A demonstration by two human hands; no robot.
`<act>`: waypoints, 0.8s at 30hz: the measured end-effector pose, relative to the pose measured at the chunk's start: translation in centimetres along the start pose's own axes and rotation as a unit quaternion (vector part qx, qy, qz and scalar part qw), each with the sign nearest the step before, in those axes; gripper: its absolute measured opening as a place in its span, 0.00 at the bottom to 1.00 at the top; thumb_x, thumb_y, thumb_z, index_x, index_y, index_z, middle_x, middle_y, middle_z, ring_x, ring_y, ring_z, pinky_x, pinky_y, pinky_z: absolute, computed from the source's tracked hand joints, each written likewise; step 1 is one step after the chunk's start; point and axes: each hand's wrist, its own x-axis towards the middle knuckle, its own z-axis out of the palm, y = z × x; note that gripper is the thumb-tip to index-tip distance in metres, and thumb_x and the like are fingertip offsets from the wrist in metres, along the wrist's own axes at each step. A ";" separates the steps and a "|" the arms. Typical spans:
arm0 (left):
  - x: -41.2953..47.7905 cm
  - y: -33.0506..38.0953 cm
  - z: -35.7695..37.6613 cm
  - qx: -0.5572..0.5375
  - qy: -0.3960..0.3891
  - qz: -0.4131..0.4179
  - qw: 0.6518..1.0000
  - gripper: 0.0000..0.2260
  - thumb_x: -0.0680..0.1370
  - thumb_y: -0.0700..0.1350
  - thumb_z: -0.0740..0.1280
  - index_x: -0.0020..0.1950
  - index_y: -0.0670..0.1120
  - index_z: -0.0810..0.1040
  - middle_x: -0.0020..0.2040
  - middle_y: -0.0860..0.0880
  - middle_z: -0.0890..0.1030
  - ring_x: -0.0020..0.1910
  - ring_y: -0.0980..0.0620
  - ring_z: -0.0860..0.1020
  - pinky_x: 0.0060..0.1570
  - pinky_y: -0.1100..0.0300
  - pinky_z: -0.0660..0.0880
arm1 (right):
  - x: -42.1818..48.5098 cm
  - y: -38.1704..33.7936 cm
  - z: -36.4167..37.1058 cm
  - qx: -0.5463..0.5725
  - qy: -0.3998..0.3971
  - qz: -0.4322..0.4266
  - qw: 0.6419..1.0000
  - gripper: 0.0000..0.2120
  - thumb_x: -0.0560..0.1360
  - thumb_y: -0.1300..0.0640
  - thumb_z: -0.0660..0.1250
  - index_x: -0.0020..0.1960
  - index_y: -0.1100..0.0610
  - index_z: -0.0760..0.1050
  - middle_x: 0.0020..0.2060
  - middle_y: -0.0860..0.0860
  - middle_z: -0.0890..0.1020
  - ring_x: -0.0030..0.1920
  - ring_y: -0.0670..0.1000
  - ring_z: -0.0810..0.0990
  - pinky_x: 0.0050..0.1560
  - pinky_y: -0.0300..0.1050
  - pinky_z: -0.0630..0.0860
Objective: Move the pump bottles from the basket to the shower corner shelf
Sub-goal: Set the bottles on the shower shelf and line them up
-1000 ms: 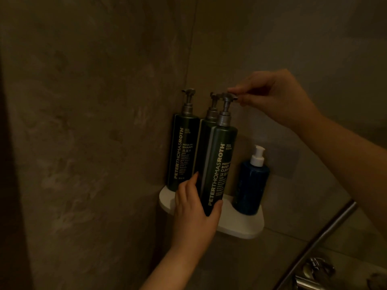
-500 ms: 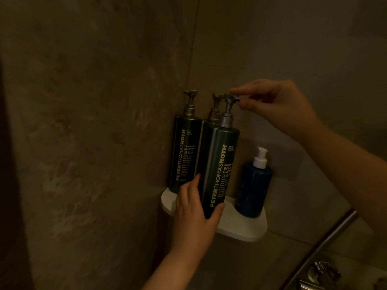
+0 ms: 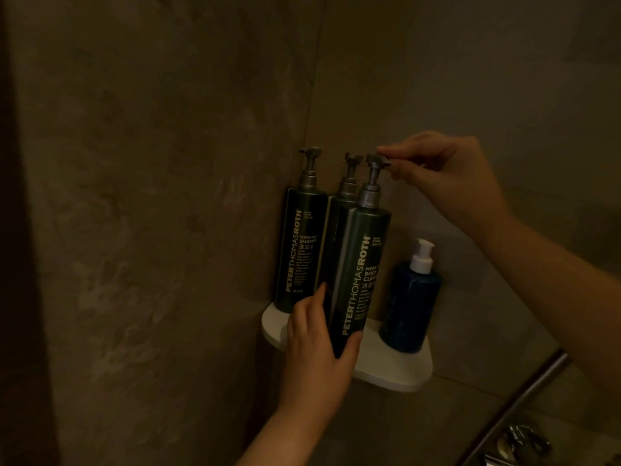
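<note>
Barely anything has shifted in the last half second: both bare hands stay on the same bottle, which sits as it did. I count three dark green pump bottles at the one white corner shelf (image 3: pixel 393 371). The shampoo bottle (image 3: pixel 299 250) and the middle bottle (image 3: pixel 337 230) stand upright at the back, close against the corner walls. The front bottle (image 3: pixel 361 274) leans slightly and overlaps the middle one. The left grip (image 3: pixel 319 344) is wrapped round its lower end, thumb curled under the base at the shelf's front edge, so I cannot tell whether the base rests on the shelf. The right grip (image 3: pixel 447 173) reaches in from the right and pinches the spout of that bottle's pump head (image 3: pixel 373 159) between fingertip and thumb. One blue bottle (image 3: pixel 410 307) with a white pump stands on the right side of the shelf, just beside the front bottle. One metal rail (image 3: pixel 517 401) slants across the lower right, with a shiny tap fitting (image 3: pixel 521 442) below it.
</note>
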 end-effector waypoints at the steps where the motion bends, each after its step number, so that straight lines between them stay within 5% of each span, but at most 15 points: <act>1: 0.0 0.0 0.0 0.000 0.002 -0.002 1.000 0.36 0.74 0.56 0.67 0.75 0.59 0.49 0.68 0.61 0.56 0.66 0.64 0.57 0.65 0.64 0.56 | 0.0 0.0 0.0 -0.001 0.000 0.000 1.000 0.12 0.72 0.62 0.70 0.54 0.53 0.80 0.45 0.50 0.82 0.43 0.51 0.81 0.49 0.53 0.77; 13: -0.2 0.1 0.1 0.000 0.009 0.001 1.000 0.36 0.74 0.55 0.67 0.75 0.59 0.49 0.68 0.61 0.56 0.66 0.64 0.56 0.66 0.63 0.57 | 0.0 -0.6 0.2 -0.025 0.005 0.014 1.000 0.12 0.73 0.62 0.70 0.54 0.53 0.80 0.46 0.48 0.82 0.44 0.49 0.81 0.46 0.37 0.77; 19: -0.4 0.2 -0.2 0.003 0.003 0.018 1.000 0.36 0.74 0.56 0.66 0.74 0.61 0.45 0.70 0.60 0.55 0.69 0.60 0.57 0.67 0.62 0.57 | -1.4 -0.4 0.7 -0.020 0.029 0.025 0.999 0.19 0.72 0.61 0.70 0.61 0.48 0.75 0.55 0.45 0.80 0.48 0.43 0.80 0.47 0.34 0.77; 24: -1.4 0.2 -0.4 0.068 0.029 0.075 0.994 0.38 0.75 0.52 0.67 0.71 0.64 0.40 0.68 0.59 0.54 0.68 0.60 0.57 0.66 0.61 0.58 | -4.4 0.3 1.9 -0.039 0.037 0.015 0.998 0.12 0.72 0.59 0.71 0.50 0.44 0.74 0.49 0.44 0.79 0.48 0.41 0.79 0.45 0.33 0.76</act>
